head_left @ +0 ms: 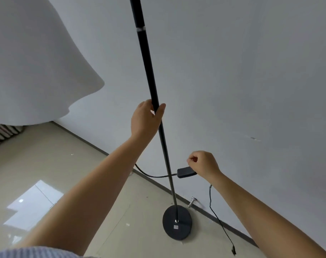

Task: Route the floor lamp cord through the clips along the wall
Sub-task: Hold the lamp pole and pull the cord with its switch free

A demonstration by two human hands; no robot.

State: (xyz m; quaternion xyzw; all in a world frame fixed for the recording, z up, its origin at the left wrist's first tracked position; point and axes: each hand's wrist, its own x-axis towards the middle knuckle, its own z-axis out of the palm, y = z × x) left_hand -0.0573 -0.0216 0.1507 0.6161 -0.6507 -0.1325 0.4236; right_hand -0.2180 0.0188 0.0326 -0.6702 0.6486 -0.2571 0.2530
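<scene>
A black floor lamp pole [149, 71] rises from a round black base [177, 223] standing on the floor by the wall. My left hand [146, 118] is wrapped around the pole about halfway up. My right hand [203, 164] is closed on the black cord [152, 175] at its black inline switch box [185, 172], held in the air beside the pole. One length of cord runs left behind my left forearm. Another thin length [217, 215] hangs down from my right hand, ending in a small connector [233, 250] near the floor. No clips are visible on the wall.
The white lampshade [33, 62] fills the upper left. A plain grey wall [242, 81] meets the beige tiled floor [65, 164] along a dark baseboard [223, 223]. A small metal door stop [192, 201] sticks out of the baseboard just behind the base.
</scene>
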